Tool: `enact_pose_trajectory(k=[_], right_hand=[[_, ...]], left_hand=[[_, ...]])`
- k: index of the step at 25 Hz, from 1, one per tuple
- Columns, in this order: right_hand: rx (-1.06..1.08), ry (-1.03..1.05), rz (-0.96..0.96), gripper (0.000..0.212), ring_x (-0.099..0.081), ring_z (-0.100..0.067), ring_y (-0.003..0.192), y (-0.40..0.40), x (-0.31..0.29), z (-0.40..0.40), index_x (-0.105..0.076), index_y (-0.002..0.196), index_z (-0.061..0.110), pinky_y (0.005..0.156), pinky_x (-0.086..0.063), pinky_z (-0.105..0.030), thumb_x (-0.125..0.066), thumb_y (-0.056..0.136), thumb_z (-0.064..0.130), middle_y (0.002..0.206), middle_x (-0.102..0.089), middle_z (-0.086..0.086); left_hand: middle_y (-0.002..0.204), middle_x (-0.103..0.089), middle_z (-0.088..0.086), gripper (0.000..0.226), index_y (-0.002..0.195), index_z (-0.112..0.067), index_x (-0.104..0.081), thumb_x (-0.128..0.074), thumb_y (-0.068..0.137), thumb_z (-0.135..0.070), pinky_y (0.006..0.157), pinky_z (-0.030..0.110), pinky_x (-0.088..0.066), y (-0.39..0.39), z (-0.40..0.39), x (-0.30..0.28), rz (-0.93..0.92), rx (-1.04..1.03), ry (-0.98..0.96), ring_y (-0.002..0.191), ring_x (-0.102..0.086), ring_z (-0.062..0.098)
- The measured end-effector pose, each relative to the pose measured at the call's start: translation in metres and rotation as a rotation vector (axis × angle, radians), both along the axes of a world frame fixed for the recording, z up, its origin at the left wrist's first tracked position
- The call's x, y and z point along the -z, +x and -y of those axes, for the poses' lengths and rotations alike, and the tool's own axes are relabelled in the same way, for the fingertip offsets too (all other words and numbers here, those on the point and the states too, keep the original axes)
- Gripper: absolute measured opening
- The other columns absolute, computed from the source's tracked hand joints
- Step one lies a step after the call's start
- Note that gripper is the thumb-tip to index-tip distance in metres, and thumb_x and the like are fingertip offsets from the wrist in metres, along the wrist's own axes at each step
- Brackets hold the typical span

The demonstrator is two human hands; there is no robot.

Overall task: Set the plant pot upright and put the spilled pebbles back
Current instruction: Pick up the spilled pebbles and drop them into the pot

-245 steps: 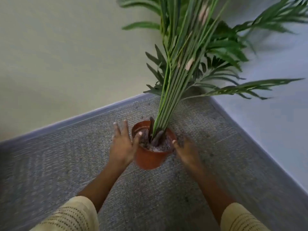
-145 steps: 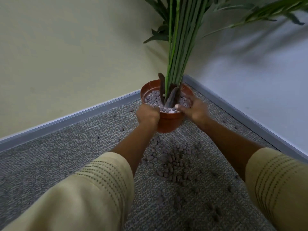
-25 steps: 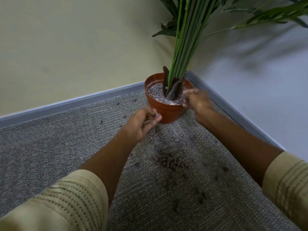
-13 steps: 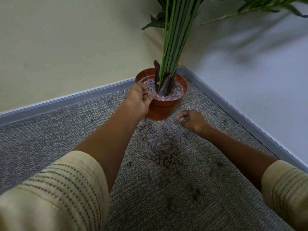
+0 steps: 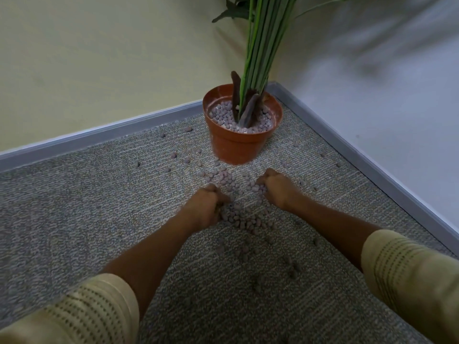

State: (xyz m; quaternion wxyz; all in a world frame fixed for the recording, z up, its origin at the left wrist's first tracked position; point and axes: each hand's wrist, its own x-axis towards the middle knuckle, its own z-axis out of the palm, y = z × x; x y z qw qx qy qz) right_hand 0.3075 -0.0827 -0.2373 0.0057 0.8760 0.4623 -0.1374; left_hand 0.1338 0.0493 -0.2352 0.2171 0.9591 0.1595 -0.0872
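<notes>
Pot (image 5: 239,142) is standing upright in the corner, so it's pebble (image 5: 244,220) cleanup now. Left hand (image 5: 202,211) and right hand (image 5: 277,189) are both curling their grip around pebbles on the carpet (image 5: 74,207); next they'll probably need carrying over the rim.

Glossy plastic pot (image 5: 238,147); rough carpet (image 5: 74,207)

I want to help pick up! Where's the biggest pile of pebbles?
The biggest pile of small grey-purple pebbles lies on the grey carpet, between both hands, in front of the upright terracotta plastic pot.
</notes>
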Motion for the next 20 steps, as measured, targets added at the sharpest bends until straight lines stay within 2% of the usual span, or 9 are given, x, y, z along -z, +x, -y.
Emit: enact_pose_trajectory(k=[4,7,9,12,13,15,16,18,20], right_hand=[[0.163,0.070,-0.081,0.020,-0.060,-0.032,0.101,-0.001,0.000,-0.003,-0.069,0.099,0.003,0.089,-0.052,-0.036,-0.060,0.081,0.001,0.116,-0.056,-0.018],[0.340,0.123,-0.279,0.013,-0.067,-0.030,0.081,-0.003,-0.003,-0.001,-0.070,0.085,-0.002,0.080,-0.054,-0.034,-0.070,0.072,-0.004,0.101,-0.069,-0.021],[0.469,0.177,-0.406,0.016,-0.068,-0.030,0.076,-0.006,-0.006,0.001,-0.070,0.086,-0.006,0.078,-0.057,-0.036,-0.072,0.070,-0.007,0.095,-0.071,-0.023],[0.735,0.381,-0.799,0.026,-0.066,-0.025,0.067,-0.002,-0.017,0.002,-0.063,0.101,-0.016,0.067,-0.061,-0.034,-0.067,0.076,-0.013,0.084,-0.068,-0.022],[0.805,0.446,-0.960,0.025,-0.065,-0.023,0.069,0.000,-0.023,0.002,-0.061,0.104,-0.017,0.071,-0.060,-0.035,-0.063,0.079,-0.013,0.086,-0.066,-0.022],[0.897,0.507,-1.210,0.017,-0.064,-0.021,0.077,0.007,-0.034,0.003,-0.062,0.101,-0.011,0.077,-0.060,-0.035,-0.055,0.085,-0.009,0.095,-0.065,-0.020],[0.929,0.526,-1.317,0.015,-0.064,-0.021,0.080,0.010,-0.040,0.004,-0.063,0.097,-0.007,0.071,-0.061,-0.032,-0.052,0.088,-0.005,0.094,-0.064,-0.018],[0.953,0.583,-1.475,0.017,-0.067,-0.021,0.077,0.016,-0.053,0.005,-0.063,0.095,-0.004,0.060,-0.061,-0.029,-0.049,0.092,0.003,0.086,-0.065,-0.017],[0.913,0.665,-1.541,0.022,-0.071,-0.021,0.067,0.021,-0.069,0.003,-0.063,0.096,-0.006,0.059,-0.061,-0.031,-0.049,0.094,0.011,0.076,-0.070,-0.018]], left_hand=[[0.149,-0.025,0.015,0.057,0.144,-0.032,-0.034,-0.050,0.091,-0.017,0.107,0.046,-0.039,-0.002,0.007,0.014,-0.136,0.110,0.138,0.130,-0.038,0.037],[0.145,-0.029,0.013,0.056,0.143,-0.030,-0.033,-0.049,0.092,-0.017,0.105,0.047,-0.042,-0.001,0.010,0.014,-0.118,0.094,0.152,0.129,-0.039,0.035],[0.137,-0.035,0.012,0.051,0.139,-0.023,-0.039,-0.051,0.090,-0.013,0.103,0.045,-0.044,0.001,0.012,0.013,-0.088,0.078,0.147,0.126,-0.042,0.033],[0.138,-0.032,0.017,0.052,0.138,-0.014,-0.037,-0.053,0.088,-0.012,0.103,0.046,-0.044,0.002,0.017,0.014,-0.111,0.087,0.172,0.127,-0.041,0.035],[0.142,-0.028,0.020,0.055,0.140,-0.013,-0.033,-0.053,0.089,-0.013,0.104,0.046,-0.043,0.001,0.018,0.015,-0.134,0.100,0.184,0.129,-0.038,0.036],[0.144,-0.025,0.022,0.054,0.140,-0.010,-0.033,-0.052,0.090,-0.011,0.105,0.044,-0.042,0.000,0.020,0.017,-0.163,0.110,0.189,0.129,-0.038,0.038],[0.143,-0.026,0.021,0.050,0.137,-0.010,-0.036,-0.051,0.090,-0.009,0.104,0.043,-0.041,0.000,0.021,0.017,-0.159,0.104,0.181,0.127,-0.040,0.037],[0.138,-0.032,0.020,0.041,0.130,-0.009,-0.045,-0.050,0.089,-0.005,0.102,0.041,-0.042,-0.001,0.023,0.017,-0.129,0.088,0.153,0.122,-0.046,0.036],[0.132,-0.039,0.017,0.033,0.121,-0.009,-0.053,-0.052,0.089,-0.005,0.098,0.038,-0.044,-0.001,0.023,0.015,-0.101,0.077,0.128,0.116,-0.052,0.033]])
